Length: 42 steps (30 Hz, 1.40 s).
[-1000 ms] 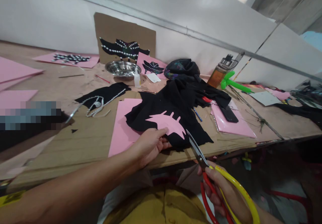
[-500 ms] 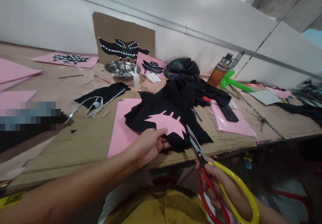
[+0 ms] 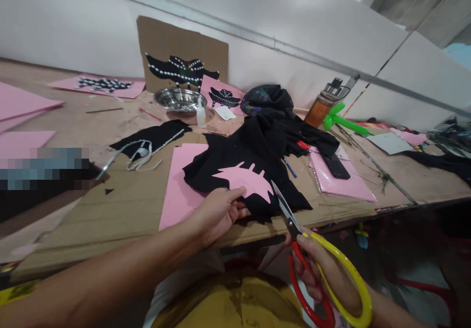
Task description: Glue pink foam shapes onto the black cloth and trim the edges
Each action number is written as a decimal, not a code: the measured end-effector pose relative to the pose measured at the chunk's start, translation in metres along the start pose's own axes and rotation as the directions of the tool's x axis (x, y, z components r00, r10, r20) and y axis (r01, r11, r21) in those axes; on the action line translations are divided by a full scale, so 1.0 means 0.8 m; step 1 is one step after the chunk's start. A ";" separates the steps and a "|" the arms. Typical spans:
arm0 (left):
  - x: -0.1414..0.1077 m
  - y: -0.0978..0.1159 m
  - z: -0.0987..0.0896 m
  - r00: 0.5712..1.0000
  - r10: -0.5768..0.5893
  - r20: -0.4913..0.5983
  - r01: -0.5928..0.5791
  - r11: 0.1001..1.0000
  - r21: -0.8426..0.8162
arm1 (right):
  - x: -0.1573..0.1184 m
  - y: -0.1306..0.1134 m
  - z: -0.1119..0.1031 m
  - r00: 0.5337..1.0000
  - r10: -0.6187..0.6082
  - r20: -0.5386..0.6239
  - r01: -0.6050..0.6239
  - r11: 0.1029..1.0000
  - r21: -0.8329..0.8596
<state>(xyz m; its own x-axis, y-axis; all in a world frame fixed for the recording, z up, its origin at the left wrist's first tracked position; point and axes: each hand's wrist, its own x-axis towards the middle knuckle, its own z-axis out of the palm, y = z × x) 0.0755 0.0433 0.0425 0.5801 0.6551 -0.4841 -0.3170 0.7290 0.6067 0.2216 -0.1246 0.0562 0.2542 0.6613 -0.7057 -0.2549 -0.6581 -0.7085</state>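
Note:
My left hand (image 3: 223, 213) pinches a spiky pink paper cutout (image 3: 250, 181) flat against black cloth (image 3: 206, 158), thumb on top and fingers under the cloth. The cloth spreads back over the table in loose folds. In my right hand (image 3: 312, 259) are scissors (image 3: 292, 225) with one red and one yellow handle. Their blades point up and left, with the tips beside the right end of the pink cutout, over the black cloth. Whether the lower blade passes under the cloth is hidden.
Pink sheets (image 3: 172, 185) lie left of the cloth on cardboard (image 3: 121, 215). Behind stand a metal bowl (image 3: 165, 103), a glue bottle (image 3: 200, 114) and a drink bottle (image 3: 319, 109). A phone (image 3: 336, 167) rests at right. Another person's dark sleeve (image 3: 40, 190) reaches in from the left.
The scissor handles have drawn slightly closer together and the right hand has shifted a little left. My left hand keeps its hold on the cutout and cloth.

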 end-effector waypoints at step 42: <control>0.010 0.005 -0.005 0.996 0.028 -0.086 -0.035 0.996 -0.084 | 0.012 -0.005 0.008 0.991 -0.134 -0.011 0.134 0.991 0.009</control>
<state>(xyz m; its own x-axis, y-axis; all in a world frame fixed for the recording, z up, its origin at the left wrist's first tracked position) 0.0761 0.0522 0.0384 0.5042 0.6897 -0.5197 -0.3990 0.7198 0.5681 0.2187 -0.1133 0.0528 0.2962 0.7394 -0.6047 -0.2273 -0.5603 -0.7965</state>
